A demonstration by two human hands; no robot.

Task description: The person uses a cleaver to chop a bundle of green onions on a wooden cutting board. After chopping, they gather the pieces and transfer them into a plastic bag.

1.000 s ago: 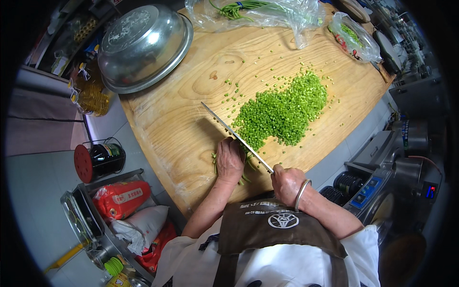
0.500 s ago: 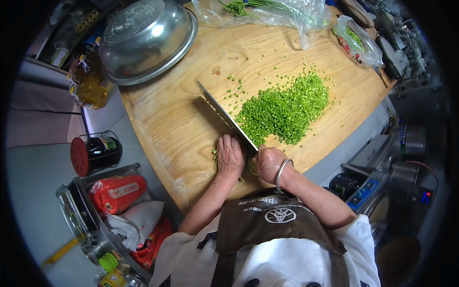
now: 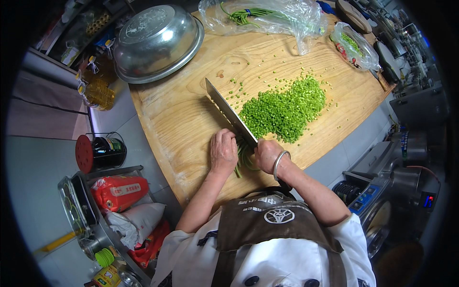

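One brown apron [image 3: 287, 225] lies nearest, on the near side of the cleaver [image 3: 228, 111], which serves here as the landmark. Just beyond the apron, the right hand [image 3: 268, 155] is at the cleaver's near end, its fingers wrapped round the handle, a metal bangle [image 3: 281, 165] on the wrist. The left hand [image 3: 224, 152] rests to the left of the cleaver's near half, fingers pressed together and bent toward the board; whether they pinch anything underneath I cannot tell. Uncut green stems [image 3: 243, 160] lie just beside that hand, by the cleaver's near end and partly hidden by it.

The step in hand looks like slicing these stems into short bits. My judgement is that the next move calls for gathering the stem ends square to the edge, fingertips tucked behind the knuckles, and the blade brought straight down.

Right of the cleaver and a little beyond its near end, a heap of chopped green pieces [image 3: 287, 110] spreads over the wooden board [image 3: 172, 129]. Farther off, beyond the cleaver's tip, sit an upturned metal basin [image 3: 160, 43] to the left and a clear bag [image 3: 303, 28] with more stems to the right.
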